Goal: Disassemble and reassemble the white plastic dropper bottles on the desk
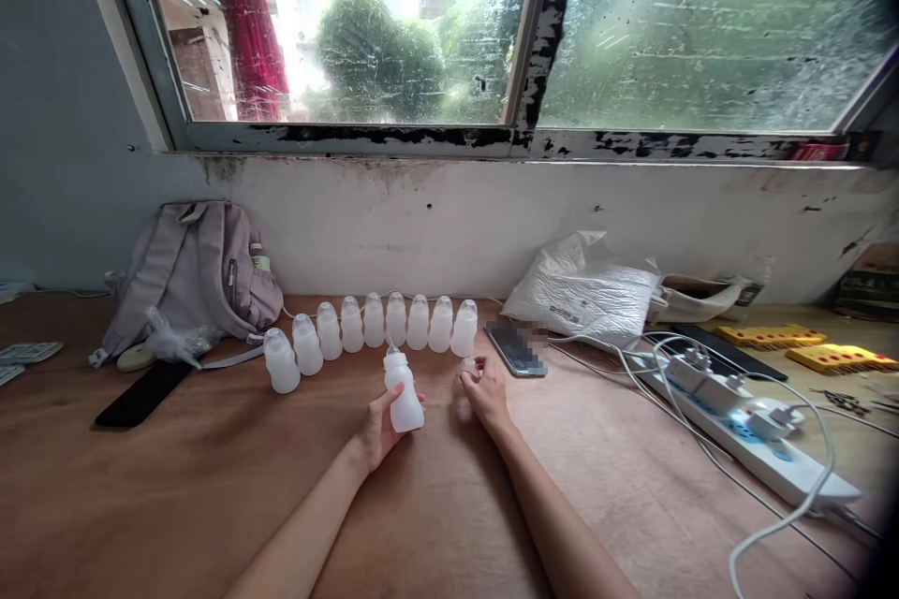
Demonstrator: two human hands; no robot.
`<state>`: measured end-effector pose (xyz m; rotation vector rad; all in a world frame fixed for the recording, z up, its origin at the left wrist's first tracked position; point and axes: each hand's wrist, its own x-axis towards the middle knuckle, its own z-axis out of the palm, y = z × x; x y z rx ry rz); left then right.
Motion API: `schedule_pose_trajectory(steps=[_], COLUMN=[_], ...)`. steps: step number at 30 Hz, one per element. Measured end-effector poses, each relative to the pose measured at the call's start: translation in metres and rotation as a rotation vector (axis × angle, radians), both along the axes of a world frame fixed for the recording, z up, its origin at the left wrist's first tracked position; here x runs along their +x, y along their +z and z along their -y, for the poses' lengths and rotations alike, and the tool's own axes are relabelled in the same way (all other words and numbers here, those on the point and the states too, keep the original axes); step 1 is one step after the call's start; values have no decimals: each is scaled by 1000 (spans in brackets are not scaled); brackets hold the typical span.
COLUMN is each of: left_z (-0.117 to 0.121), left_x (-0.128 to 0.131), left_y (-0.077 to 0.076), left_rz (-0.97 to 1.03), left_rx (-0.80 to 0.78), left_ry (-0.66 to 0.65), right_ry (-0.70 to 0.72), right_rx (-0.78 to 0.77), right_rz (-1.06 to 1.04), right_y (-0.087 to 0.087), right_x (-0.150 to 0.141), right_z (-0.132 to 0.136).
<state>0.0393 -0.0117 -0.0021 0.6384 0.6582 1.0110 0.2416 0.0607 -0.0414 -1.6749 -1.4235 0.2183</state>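
Observation:
In my left hand (383,430) is a frosted white baby bottle (405,401), held tilted slightly, with its clear nipple bare at the top. My right hand (486,391) is to the right of it, thumb and fingers closed on a small clear cap (466,367) close to the tabletop. Part of that cap is hidden by the fingers. Behind both hands, several similar baby bottles (352,326) stand upright in a curved row, with clear domed caps on top. The rightmost bottle (464,329) is just beyond my right hand.
A phone (518,351) lies right of the row, before a silvery bag (590,290). A power strip (751,430) with looping white cables takes up the right side. On the left are a backpack (193,271) and a black phone-like slab (144,395). The wall and window (344,138) stand behind.

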Motion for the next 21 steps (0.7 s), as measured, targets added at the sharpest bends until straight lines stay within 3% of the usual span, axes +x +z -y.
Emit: schedule_pose_trajectory(steps=[10, 14, 17, 21], left_z=[9, 9, 8, 8], left_x=[5, 8, 10, 11], left_y=[2, 0, -7, -13], left_rz=[-197, -317, -497, -936], left_rx=[196, 316, 463, 589], left_ry=[-29, 31, 211, 409], right_ry=[32, 91, 279, 533], right_rx=[-116, 23, 207, 94], right_rz=[175, 169, 11, -516], right_y=[1, 10, 24, 40], right_x=[-3, -9, -25, -59], right_z=[5, 12, 25, 46])
